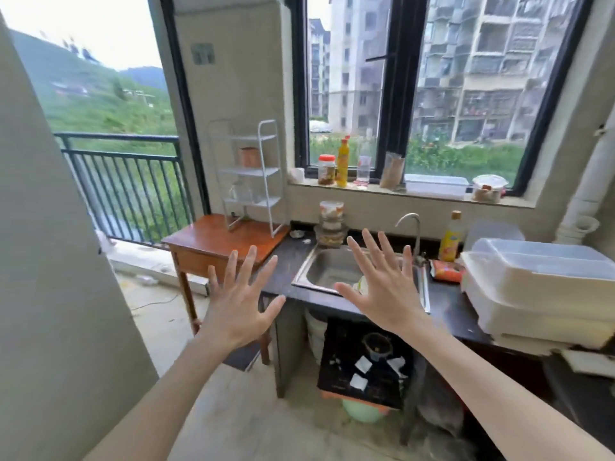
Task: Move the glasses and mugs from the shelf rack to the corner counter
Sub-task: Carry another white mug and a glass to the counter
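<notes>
A white wire shelf rack [266, 171] stands on a small wooden table [206, 242] in the corner. A copper-brown mug [249, 157] sits on its upper middle shelf. On the shelf below are clear glasses [242, 192], blurred and hard to count. The dark corner counter [284, 264] lies to the right of the table. My left hand [238, 301] and my right hand [382, 282] are raised in front of me, well short of the rack, fingers spread, palms facing away, holding nothing.
A steel sink [329, 266] with a tap [411, 227] is set in the counter. Stacked food tubs [331, 224] stand behind it, and white plastic containers [539, 287] fill the right side. Bottles and jars line the window sill [416, 194]. A balcony railing [126, 181] is at the left.
</notes>
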